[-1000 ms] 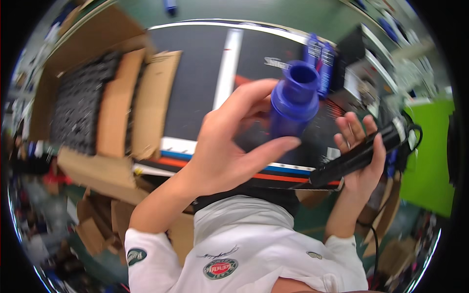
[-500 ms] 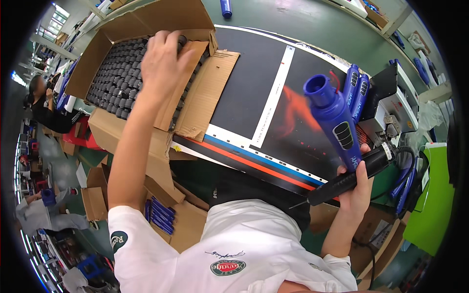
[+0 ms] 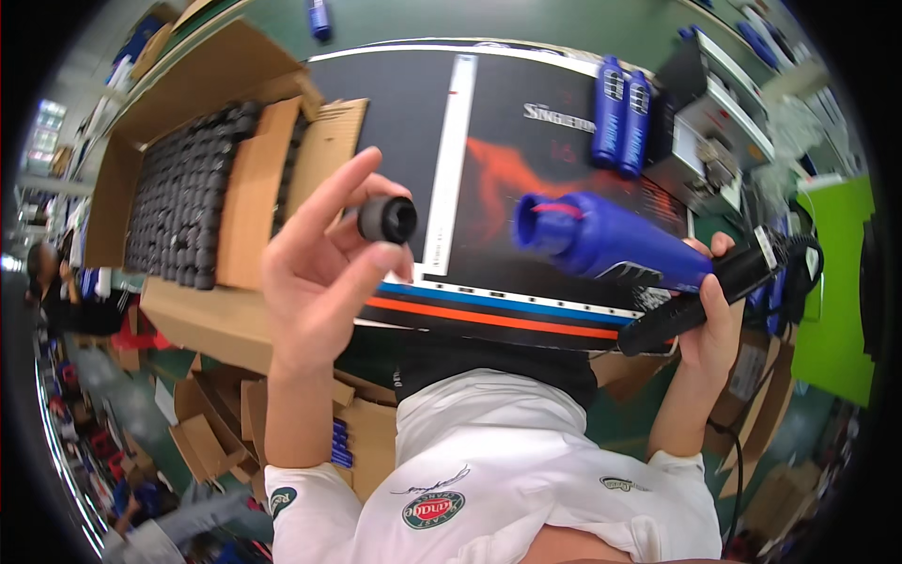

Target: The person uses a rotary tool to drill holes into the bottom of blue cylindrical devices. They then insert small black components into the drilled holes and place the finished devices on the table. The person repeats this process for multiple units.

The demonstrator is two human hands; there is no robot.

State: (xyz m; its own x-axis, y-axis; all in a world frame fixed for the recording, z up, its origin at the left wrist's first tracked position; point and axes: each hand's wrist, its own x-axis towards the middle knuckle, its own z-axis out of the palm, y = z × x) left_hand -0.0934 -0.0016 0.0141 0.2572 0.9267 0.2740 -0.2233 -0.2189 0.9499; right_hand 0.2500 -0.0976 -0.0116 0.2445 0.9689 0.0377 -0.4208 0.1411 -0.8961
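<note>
So both hands are busy here: the left hand [image 3: 315,273] is only partly closed, with the black cap [image 3: 376,222] held lightly by the fingertips and thumb and the index finger sticking out. The right hand [image 3: 711,329] is curled around two things at once, the rear end of the blue tube [image 3: 625,246] and a black driver [image 3: 669,321]. The tube is up over the table [image 3: 395,141], to the right of the cap, and they're clearly apart, not touching. Its long axis runs mostly sideways, open mouth pointing left at the cap and tipped a bit away from the body, red wire [image 3: 561,210] showing at that end. The cap's hollow face looks right, back toward the tube, so the two roughly face each other, and the left hand is nearer the mouth. The driver slants, thin tip down-left. Further out, the box [image 3: 205,318] of black parts [image 3: 183,202] sits on the left, and two more tubes [image 3: 621,117] lie side by side at the far right, next to a metal unit [image 3: 691,155].
</note>
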